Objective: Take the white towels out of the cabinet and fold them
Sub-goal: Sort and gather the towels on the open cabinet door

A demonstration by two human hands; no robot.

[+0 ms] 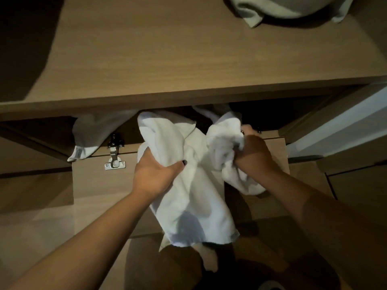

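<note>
White towels (194, 185) hang in a crumpled bunch in front of the open cabinet (261, 110), held up by both hands. The left hand (155, 174) grips the cloth on its left side — the thumb, with a dark painted nail, lies across the front of the fabric and the other fingers are hidden behind it. The right hand (254, 151) is curled tightly round a bunched part of the cloth at the upper right, near the cabinet opening. From the two hands the fabric falls down in a long fold, and its lower edge hangs above the person's legs. Whether this bunch is one towel or two I cannot tell.

Another white towel (92, 137) lies at the left of the opening — one corner with a small label hangs over the edge, just beside a metal hinge (114, 154). The hinge joins the cabinet door (100, 181), which is swung down and open below the hands. Above the opening is the wooden bench (167, 49), and at its far right edge lies a pale greenish cloth (282, 7), only partly in view. The inside of the cabinet is dark, and what lies deeper in it is not clear.
</note>
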